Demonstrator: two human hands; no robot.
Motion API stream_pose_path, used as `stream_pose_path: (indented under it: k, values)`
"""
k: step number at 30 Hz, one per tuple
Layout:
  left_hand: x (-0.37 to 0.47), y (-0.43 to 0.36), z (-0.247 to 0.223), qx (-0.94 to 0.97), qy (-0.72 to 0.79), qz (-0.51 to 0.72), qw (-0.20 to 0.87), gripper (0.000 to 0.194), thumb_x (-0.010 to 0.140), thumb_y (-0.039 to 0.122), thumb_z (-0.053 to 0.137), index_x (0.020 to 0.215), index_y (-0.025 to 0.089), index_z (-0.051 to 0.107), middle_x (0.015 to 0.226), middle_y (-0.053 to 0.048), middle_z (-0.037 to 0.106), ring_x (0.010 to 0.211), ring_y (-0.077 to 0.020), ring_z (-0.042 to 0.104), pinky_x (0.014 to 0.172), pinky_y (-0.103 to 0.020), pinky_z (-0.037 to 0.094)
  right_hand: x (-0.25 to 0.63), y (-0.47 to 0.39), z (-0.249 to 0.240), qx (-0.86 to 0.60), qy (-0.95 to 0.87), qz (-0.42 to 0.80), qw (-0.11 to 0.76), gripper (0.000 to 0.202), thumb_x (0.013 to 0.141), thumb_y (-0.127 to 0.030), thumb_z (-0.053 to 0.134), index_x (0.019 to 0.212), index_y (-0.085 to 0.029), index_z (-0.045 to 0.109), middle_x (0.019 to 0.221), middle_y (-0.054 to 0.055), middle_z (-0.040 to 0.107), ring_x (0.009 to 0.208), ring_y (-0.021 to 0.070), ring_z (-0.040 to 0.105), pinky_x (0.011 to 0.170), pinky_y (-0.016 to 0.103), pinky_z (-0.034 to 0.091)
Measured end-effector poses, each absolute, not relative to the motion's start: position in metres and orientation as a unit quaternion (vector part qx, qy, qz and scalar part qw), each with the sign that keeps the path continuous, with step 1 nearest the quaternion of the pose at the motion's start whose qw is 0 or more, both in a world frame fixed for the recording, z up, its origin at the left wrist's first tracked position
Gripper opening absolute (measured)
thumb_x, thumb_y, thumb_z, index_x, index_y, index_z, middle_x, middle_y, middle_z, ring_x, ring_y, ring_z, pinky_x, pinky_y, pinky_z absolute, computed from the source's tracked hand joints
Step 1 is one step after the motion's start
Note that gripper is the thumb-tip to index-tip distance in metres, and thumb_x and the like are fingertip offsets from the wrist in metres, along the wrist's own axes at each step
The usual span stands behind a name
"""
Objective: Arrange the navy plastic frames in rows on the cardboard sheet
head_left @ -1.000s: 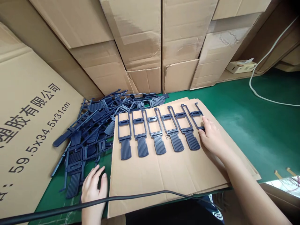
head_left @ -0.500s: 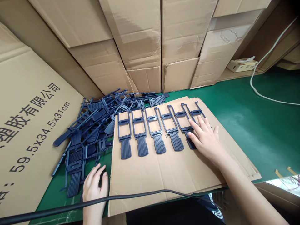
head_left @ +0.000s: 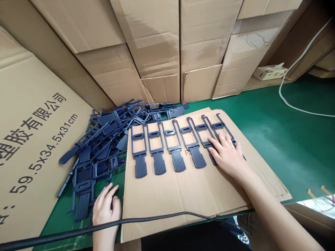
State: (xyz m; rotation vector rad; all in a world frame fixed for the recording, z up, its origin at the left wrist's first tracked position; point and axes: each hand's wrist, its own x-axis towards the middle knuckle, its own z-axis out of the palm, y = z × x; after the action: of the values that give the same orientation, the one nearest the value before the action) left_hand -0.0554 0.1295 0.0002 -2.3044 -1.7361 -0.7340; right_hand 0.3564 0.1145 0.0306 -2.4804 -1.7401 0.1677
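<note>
Several dark-blue plastic frames with ribbed flat ends, such as the middle one (head_left: 178, 163), lie side by side on a flat cardboard sheet (head_left: 167, 195). My right hand (head_left: 229, 155) rests with spread fingers over the lower parts of the two rightmost frames, hiding much of their ribbed ends. At the sheet's left edge, my left hand (head_left: 106, 205) lies on the table with its fingers loosely apart, holding nothing. Just beyond it is a jumbled pile (head_left: 104, 139) of the same kind of blue parts.
A black cable (head_left: 146, 219) crosses low in front of my left wrist. Cardboard walls (head_left: 154, 42) close off the back, and a printed carton panel (head_left: 34, 139) leans at left. On the green table (head_left: 282, 139), a tissue box (head_left: 270, 72) and white cable (head_left: 284, 97) are at far right.
My right hand has slid slightly down toward me, uncovering more of the rightmost frame's upper part. My left hand and the row stay nearly as they were.
</note>
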Motion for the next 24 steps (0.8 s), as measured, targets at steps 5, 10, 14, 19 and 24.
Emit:
stream_pose_path:
  k: [5,10,14,19,24]
  values:
    - [-0.057,0.13,-0.002,-0.765,-0.591,-0.248,0.065,0.031,0.087,0.025,0.036,0.099,0.014,0.062,0.114,-0.013,0.059,0.107,-0.0271,0.054,0.091,-0.042,0.045,0.355,0.117,0.032,-0.825,-0.559,0.066,0.056,0.048,0.096,-0.043,0.021,0.139,-0.03,0.035,0.149,0.008,0.021,0.136,0.0312,0.016,0.102,0.061,0.022]
    - [-0.055,0.129,0.0,-0.742,-0.617,-0.26,0.02,0.027,0.086,0.027,0.039,0.098,0.019,0.062,0.115,-0.01,0.059,0.109,-0.0257,0.054,0.093,-0.042,0.045,0.352,0.118,0.032,-0.833,-0.548,0.058,0.057,0.048,0.096,-0.043,0.021,0.138,-0.029,0.037,0.149,0.009,0.021,0.135,0.0311,0.017,0.102,0.06,0.023]
    - [-0.048,0.136,0.019,-0.725,-0.629,-0.279,-0.02,0.025,0.087,0.029,0.043,0.101,0.022,0.062,0.119,-0.006,0.058,0.109,-0.025,0.055,0.092,-0.042,0.047,0.348,0.119,0.029,-0.838,-0.542,0.039,0.058,0.047,0.096,-0.042,0.021,0.137,-0.027,0.039,0.147,0.01,0.025,0.134,0.0313,0.02,0.101,0.06,0.024]
    - [-0.001,0.162,0.066,-0.814,-0.483,-0.323,-0.001,0.023,0.087,0.021,0.044,0.104,0.02,0.06,0.119,-0.006,0.057,0.111,-0.02,0.053,0.099,-0.036,0.042,0.347,0.119,0.026,-0.836,-0.545,0.021,0.062,0.046,0.096,-0.041,0.023,0.135,-0.026,0.042,0.146,0.011,0.028,0.133,0.0319,0.022,0.1,0.059,0.026]
    - [0.099,0.183,0.083,-0.933,-0.288,-0.211,-0.039,0.032,0.089,0.018,0.039,0.115,0.019,0.057,0.123,-0.008,0.055,0.115,-0.0193,0.049,0.1,-0.037,0.039,0.348,0.118,0.025,-0.833,-0.551,0.002,0.055,0.046,0.096,-0.04,0.023,0.135,-0.026,0.042,0.145,0.01,0.03,0.133,0.031,0.024,0.099,0.058,0.029]
